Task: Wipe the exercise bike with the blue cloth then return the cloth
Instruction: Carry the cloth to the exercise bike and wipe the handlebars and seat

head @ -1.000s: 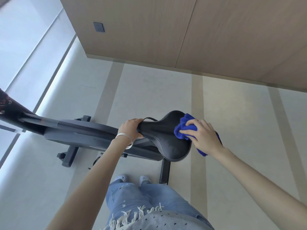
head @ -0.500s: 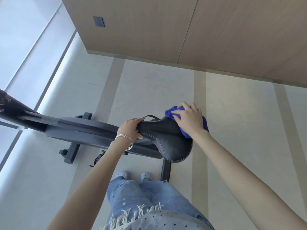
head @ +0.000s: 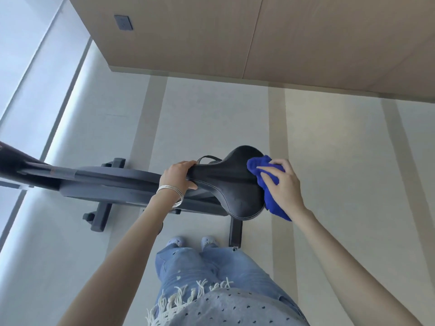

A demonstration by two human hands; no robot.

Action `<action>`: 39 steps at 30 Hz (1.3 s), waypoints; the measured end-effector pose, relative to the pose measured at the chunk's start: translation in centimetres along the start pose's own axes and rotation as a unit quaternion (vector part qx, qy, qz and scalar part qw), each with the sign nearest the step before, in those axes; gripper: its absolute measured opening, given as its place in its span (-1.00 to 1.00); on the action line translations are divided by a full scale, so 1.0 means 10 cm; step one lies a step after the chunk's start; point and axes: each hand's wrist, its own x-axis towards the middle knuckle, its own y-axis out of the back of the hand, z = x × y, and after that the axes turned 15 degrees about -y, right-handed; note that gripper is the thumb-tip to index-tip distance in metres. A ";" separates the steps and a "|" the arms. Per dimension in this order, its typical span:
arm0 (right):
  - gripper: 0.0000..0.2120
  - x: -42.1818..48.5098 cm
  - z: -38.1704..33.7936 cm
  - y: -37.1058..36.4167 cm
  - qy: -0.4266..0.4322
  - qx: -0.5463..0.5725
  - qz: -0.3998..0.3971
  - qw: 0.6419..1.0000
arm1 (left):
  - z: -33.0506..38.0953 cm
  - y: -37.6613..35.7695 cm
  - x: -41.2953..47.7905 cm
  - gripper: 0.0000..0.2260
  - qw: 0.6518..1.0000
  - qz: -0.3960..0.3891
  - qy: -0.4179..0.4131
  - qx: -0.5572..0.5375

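Wiping the wide rear of the saddle [head: 226, 184], right of centre frame, with the blue cloth [head: 257, 167] bunched under the right hand [head: 286, 184], fingers curled over the wad and pressing it on the saddle's right edge, with a loose tail hanging below the palm toward lower right. Gripping the saddle nose at centre frame with the left hand [head: 179, 177], fingers over the far side, thumb on the near side, bangles [head: 173, 196] at the wrist, bracing the exercise bike [head: 106, 182] running off to the left edge. Reading this as mid-wipe on the seat; cannot tell whether the frame at left is done. Could slide the cloth off the rounded edge by pressing too far outward, dropping it to the floor [head: 329, 161]. Could snag the dangling tail on the rear foot [head: 235, 231] just below the seat. Could twist or rock the seat by shoving sideways against a slack left grip. Could skip the patch hidden under the left fingers without shifting that hand. No return spot for the cloth anywhere in frame, so risking a wrong put-down later
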 end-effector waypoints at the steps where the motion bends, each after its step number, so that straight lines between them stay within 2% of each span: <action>1: -0.85 -0.14 0.04 -0.04 0.023 -0.014 0.015 1.000 | 0.00 0.00 0.00 -0.45 1.000 0.002 -0.001 0.001; 3: -0.84 -0.32 0.14 -0.04 0.054 -0.035 0.011 0.998 | 0.01 0.00 -0.01 -0.46 1.000 0.007 -0.005 0.000; 7: -0.78 -0.24 0.19 0.28 0.144 -0.096 -0.071 0.982 | 0.00 0.02 -0.03 -0.46 1.000 0.006 -0.016 -0.001; 10: -0.80 -0.14 -0.13 0.32 0.176 -0.089 -0.019 0.980 | 0.01 0.02 -0.04 -0.46 1.000 0.013 -0.023 0.001; 13: -0.75 -0.16 -0.63 -0.02 0.196 -0.100 0.006 0.975 | 0.01 0.00 -0.07 -0.41 0.999 0.028 -0.030 -0.008; 18: -0.70 -0.23 -0.88 -0.56 0.239 -0.286 -0.024 0.928 | -0.07 0.03 -0.09 -0.42 0.997 0.030 -0.038 -0.058; 20: -0.70 -0.28 -0.77 -0.51 0.264 -0.301 -0.017 0.916 | -0.09 0.05 -0.09 -0.43 0.996 0.032 -0.040 -0.069; 25: -0.86 -0.43 -0.43 -0.36 0.349 -0.363 -0.012 0.864 | -0.10 0.05 -0.09 -0.46 0.996 0.028 -0.050 -0.067; 28: -0.89 -0.46 -0.27 -0.26 0.404 -0.342 -0.007 0.849 | -0.07 0.06 -0.11 -0.47 0.997 0.021 -0.049 -0.058; 32: -0.87 -0.46 0.02 0.03 0.438 -0.262 0.010 0.860 | -0.03 0.07 -0.12 -0.52 0.997 0.022 -0.049 -0.062; 36: -0.86 -0.43 0.08 0.24 0.350 -0.231 0.022 0.907 | -0.03 0.07 -0.11 -0.52 0.997 0.018 -0.050 -0.055; 39: -0.82 -0.44 -0.16 0.22 0.272 -0.197 0.044 0.941 | -0.01 0.07 -0.11 -0.50 0.997 0.018 -0.044 -0.053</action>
